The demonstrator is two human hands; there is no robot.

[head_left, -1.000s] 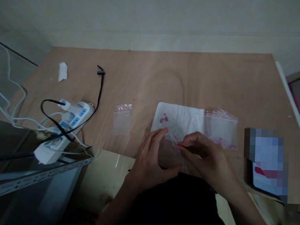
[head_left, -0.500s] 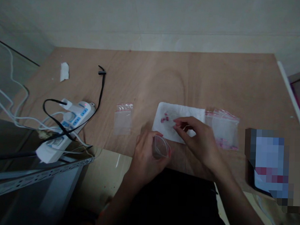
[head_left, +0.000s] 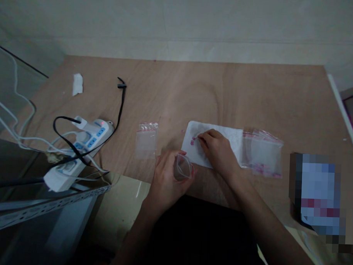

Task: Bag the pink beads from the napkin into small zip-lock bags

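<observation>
My left hand (head_left: 166,180) holds a small clear zip-lock bag (head_left: 183,167) by its sides, with its red-edged mouth spread wide. Over the white sheet (head_left: 197,152), my right hand (head_left: 219,149) has thumb and forefinger pinched together; whatever lies between the tips is too small to make out. A few small pink pieces (head_left: 192,141) lie on the sheet just left of those fingertips. To the right, overlapping zip-lock bags (head_left: 265,151) have pink pieces gathered at the bottom. Flat zip-lock bags (head_left: 146,143) without visible contents rest to the left.
A white power strip (head_left: 80,156) with plugs and tangled cables sits at the table's left edge. A black cable (head_left: 121,103) runs up from it. A scrap of white paper (head_left: 77,84) lies at the back left. A blurred-out device (head_left: 319,191) is at the right edge.
My right hand has moved left and slightly away from me, down to the pink pieces, and now covers some of them. My left hand with the bag has shifted slightly left.
</observation>
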